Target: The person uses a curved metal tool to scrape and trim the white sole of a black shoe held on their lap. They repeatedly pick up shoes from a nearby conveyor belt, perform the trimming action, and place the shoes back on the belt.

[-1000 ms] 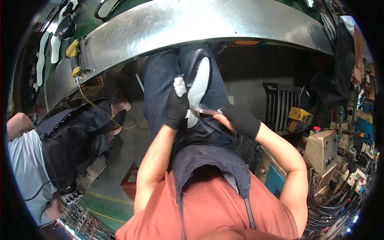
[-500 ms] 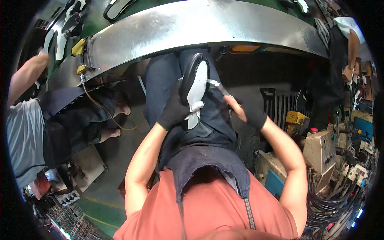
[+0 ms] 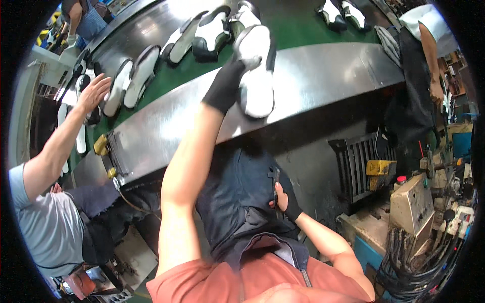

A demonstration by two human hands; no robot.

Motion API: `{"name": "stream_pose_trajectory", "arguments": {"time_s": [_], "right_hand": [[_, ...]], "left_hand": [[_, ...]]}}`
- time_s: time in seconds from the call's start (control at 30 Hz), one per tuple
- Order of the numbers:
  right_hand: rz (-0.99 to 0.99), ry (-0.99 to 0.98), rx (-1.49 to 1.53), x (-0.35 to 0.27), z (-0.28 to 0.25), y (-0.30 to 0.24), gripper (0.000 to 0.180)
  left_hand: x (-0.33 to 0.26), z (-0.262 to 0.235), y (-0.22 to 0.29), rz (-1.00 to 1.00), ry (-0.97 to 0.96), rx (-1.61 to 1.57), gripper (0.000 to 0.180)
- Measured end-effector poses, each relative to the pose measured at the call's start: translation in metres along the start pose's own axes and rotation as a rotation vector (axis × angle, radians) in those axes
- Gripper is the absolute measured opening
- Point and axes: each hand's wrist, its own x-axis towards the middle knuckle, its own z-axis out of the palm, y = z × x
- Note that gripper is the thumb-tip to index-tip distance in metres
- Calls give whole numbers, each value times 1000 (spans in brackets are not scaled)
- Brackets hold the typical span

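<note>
My left arm reaches far forward. My gloved left hand [image 3: 231, 83] is closed on a black-and-white unfinished shoe [image 3: 256, 93], slightly blurred, held above the metal bench edge with its white underside showing. Low in front of my lap, my right hand [image 3: 286, 203] in a black fingerless glove is closed around a dark metal hand tool [image 3: 274, 174]. The tool's notched head points away from me; its exact kind is unclear. Beyond my left hand, several similar shoes [image 3: 209, 33] lie on the green belt [image 3: 169, 83], and another pair of shoes [image 3: 331, 15] rests farther right.
The curved metal bench edge [image 3: 328, 65] runs across in front of me. At left, a co-worker's hand [image 3: 95, 93] extends over the belt near more shoes. Another person's arm [image 3: 431, 60] is at far right. A control box [image 3: 410, 199] with a red button and cables stands right.
My left hand has lifted the shoe from my lap forward to above the bench edge. My right hand with the tool has drawn back toward me. The co-worker's hand has moved over the belt.
</note>
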Motion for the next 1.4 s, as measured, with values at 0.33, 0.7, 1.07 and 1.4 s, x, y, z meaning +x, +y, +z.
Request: {"name": "stream_pose_trajectory", "arguments": {"time_s": [0.33,0.7,1.07,1.4], "right_hand": [[128,-103,-7,55,-13,-91,56],[31,-80,-57,47,2,-110,51],[107,-132,135,60,-4,-43,57],[66,-97,1,52,2,-54,79]], "left_hand": [[138,-51,-27,566,557,1404,75],[199,-71,28,126,212,1287,88],[120,-130,28,688,421,2042,56],[83,-88,-9,812,473,1554,64]]}}
